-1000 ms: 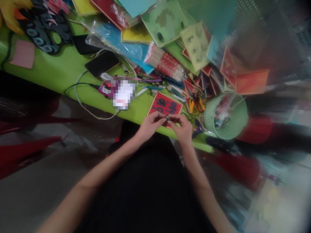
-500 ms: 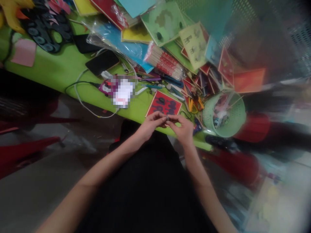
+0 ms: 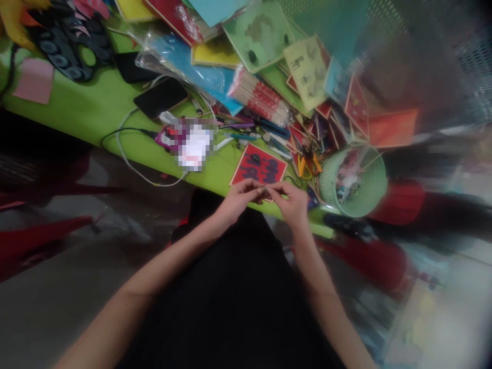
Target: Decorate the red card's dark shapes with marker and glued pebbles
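My left hand (image 3: 242, 197) and my right hand (image 3: 290, 201) meet fingertip to fingertip over the near edge of the green table. Between them they pinch a small dark grey lump (image 3: 265, 190), mostly covered by the fingers, its kind too small to make out. Just beyond the hands lies a red square card (image 3: 258, 165) with a pale border and several dark raised shapes on it. My fingers overlap its near edge in this view; whether they touch it I cannot tell.
A pale green basket (image 3: 378, 179) with small items stands to the right, near orange-handled scissors (image 3: 307, 166). Bundled sticks (image 3: 261, 97), a green card (image 3: 257, 33) and other coloured cards are piled behind. Phones (image 3: 161, 97) and a cable (image 3: 126, 159) lie left.
Both hands stay together over the table edge, with only a slight shift of the fingers around the small lump. The view has moved a little; nothing else has visibly changed.
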`<state>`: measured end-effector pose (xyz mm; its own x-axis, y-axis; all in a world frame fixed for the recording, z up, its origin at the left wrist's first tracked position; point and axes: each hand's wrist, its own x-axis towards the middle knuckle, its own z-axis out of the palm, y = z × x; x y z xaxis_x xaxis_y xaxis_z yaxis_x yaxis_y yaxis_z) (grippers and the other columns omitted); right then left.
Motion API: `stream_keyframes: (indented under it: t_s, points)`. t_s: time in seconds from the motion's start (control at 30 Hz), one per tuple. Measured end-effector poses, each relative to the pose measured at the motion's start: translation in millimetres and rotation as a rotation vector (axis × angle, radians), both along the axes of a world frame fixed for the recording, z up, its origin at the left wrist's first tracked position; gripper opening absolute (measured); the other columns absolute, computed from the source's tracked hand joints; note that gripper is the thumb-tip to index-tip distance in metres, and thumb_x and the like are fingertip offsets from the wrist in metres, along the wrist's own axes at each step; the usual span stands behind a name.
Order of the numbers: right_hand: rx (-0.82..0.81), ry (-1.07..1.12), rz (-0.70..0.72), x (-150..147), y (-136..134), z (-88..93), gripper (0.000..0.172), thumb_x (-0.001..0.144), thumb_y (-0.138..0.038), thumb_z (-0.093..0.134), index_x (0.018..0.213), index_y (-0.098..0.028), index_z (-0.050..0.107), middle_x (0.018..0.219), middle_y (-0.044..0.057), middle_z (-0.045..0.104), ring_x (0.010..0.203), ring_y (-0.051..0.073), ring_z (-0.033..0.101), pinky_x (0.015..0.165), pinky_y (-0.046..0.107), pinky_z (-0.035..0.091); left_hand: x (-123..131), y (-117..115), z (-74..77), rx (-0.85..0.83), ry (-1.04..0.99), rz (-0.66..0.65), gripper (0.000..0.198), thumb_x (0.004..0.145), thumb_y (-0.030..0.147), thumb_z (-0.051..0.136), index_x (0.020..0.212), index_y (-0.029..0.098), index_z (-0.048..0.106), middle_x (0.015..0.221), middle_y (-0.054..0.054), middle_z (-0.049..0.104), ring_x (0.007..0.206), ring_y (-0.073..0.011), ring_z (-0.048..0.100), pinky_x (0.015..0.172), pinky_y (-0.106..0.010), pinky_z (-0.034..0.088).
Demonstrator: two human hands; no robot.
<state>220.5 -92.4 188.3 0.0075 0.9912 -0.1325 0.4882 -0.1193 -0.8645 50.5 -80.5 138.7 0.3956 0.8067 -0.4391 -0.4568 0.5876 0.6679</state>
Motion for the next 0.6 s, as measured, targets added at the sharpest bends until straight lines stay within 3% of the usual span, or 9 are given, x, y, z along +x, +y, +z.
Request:
stream_keyframes:
  t_s: [0.2, 0.33, 0.5, 0.6]
  points:
    - [-0.056, 0.188, -0.130, -6, 3, -8.3, 0.012, 0.090, -0.035, 0.072, 0.093, -0.024, 0.075, 0.081, -0.001, 0.076, 0.071, 0.015, 0.072, 0.069, 0.030, 0.061, 0, 1, -1.7, 0.101, 0.089, 0.033, 0.029, 0.083, 0.043, 0.083, 0.094, 0.017, 0.074, 0.088, -0.002, 0.075, 0.084, -0.0149, 0.069, 0.080, -0.029, 0.056]
    - [0.005, 0.161, -0.187, -5, 2, -6.4, 0.006, 0.088, -0.026, 0.065, 0.085, -0.024, 0.070, 0.080, -0.002, 0.070, 0.068, 0.013, 0.064, 0.069, 0.029, 0.054, -1, 1, -7.5, 0.138, 0.125, 0.072, 0.029, 0.084, 0.042, 0.083, 0.098, 0.019, 0.075, 0.092, -0.002, 0.076, 0.085, -0.0141, 0.069, 0.082, -0.029, 0.056]
    - [-0.171, 0.087, -0.071, -3, 4, 1.4, 0.019, 0.095, -0.040, 0.061, 0.087, -0.024, 0.067, 0.072, -0.003, 0.060, 0.065, 0.014, 0.054, 0.063, 0.029, 0.043, -3, 2, -6.5, 0.259, 0.216, 0.065, 0.024, 0.089, 0.038, 0.080, 0.103, 0.019, 0.076, 0.097, -0.003, 0.077, 0.087, -0.0146, 0.069, 0.082, -0.029, 0.055]
    - [-0.241, 0.016, 0.072, -4, 8, 0.2, 0.035, 0.098, -0.051, 0.058, 0.076, -0.024, 0.057, 0.066, -0.004, 0.052, 0.064, 0.015, 0.049, 0.062, 0.030, 0.036, -3, 2, -5.4, 0.355, 0.268, 0.054, 0.020, 0.091, 0.035, 0.077, 0.104, 0.020, 0.076, 0.098, -0.004, 0.076, 0.088, -0.0158, 0.070, 0.083, -0.030, 0.055]
